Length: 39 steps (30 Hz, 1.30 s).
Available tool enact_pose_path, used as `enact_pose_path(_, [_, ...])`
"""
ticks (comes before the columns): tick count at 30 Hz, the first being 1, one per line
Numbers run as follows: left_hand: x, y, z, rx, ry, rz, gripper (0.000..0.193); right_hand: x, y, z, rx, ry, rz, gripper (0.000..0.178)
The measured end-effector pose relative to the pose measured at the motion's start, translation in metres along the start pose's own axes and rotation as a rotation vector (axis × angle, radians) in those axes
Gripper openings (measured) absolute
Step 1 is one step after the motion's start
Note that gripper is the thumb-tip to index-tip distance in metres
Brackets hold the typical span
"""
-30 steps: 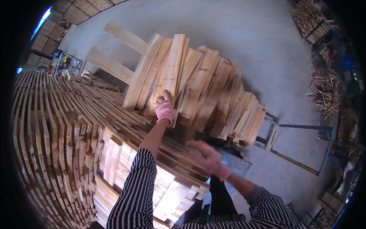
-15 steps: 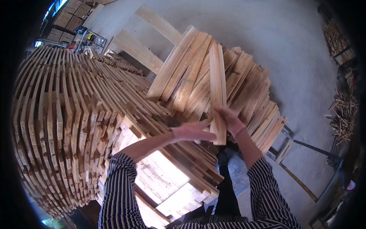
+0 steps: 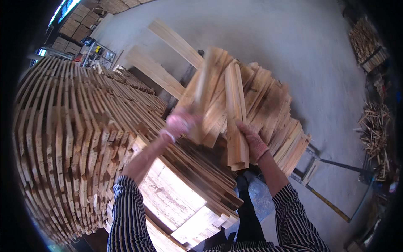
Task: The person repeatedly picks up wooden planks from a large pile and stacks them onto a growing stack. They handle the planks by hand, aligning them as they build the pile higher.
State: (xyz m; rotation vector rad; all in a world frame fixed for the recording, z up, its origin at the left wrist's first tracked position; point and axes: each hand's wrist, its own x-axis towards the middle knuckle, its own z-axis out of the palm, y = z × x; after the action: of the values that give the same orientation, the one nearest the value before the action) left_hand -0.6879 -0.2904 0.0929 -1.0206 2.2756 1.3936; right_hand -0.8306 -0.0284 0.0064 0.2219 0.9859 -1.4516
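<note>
My right hand [image 3: 254,140], in a light pinkish glove, grips the right edge of a small bundle of long wooden boards [image 3: 236,113]; its thumb lies over the top. The bundle slants over the board pile, near end toward me. To the left, my left hand [image 3: 181,123], gloved alike and blurred by motion, is closed at the near part of another wooden board [image 3: 204,90]. That board is tipped up on its edge and smeared by motion. Beneath both lies a spread-out pile of loose boards [image 3: 268,101].
A tall stack of boards with many layers [image 3: 63,138] fills the left side. Pale, brightly lit boards [image 3: 172,189] lie close before me. Two long planks [image 3: 176,40] jut out beyond the pile. A metal frame [image 3: 329,208] stands at right, near scrap wood bundles [image 3: 375,126].
My left hand has moved left, away from the boards at my right hand, and has taken hold of another board, now tipped up. My right hand stays on its boards, whose near end has shifted slightly toward me.
</note>
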Motion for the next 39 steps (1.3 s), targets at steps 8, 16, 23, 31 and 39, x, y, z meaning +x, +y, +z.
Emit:
enact_pose_path(8, [-0.185, 0.053, 0.103, -0.27, 0.012, -0.061, 0.117, -0.102, 0.047, 0.098, 0.089, -0.227, -0.08, 0.055])
enact_pose_path(16, [-0.325, 0.061, 0.108, -0.438, 0.315, 0.569, 0.109, -0.195, 0.079, 0.124, -0.268, -0.179, -0.454, 0.062])
enact_pose_path(23, [-0.348, 0.109, -0.025, -0.626, 0.623, 0.544, 0.148, -0.172, 0.15, 0.18, -1.19, -0.358, -0.901, 0.1])
enact_pose_path(31, [-0.439, 0.031, -0.012, -0.604, 0.563, 0.489, 0.123, -0.157, 0.181, 0.24, -0.97, -0.582, -0.774, 0.131])
enact_pose_path(39, [-0.486, -0.069, 0.018, -1.349, 0.849, 0.409, 0.043, -0.272, 0.212, 0.289, -1.032, -0.564, -0.998, 0.114])
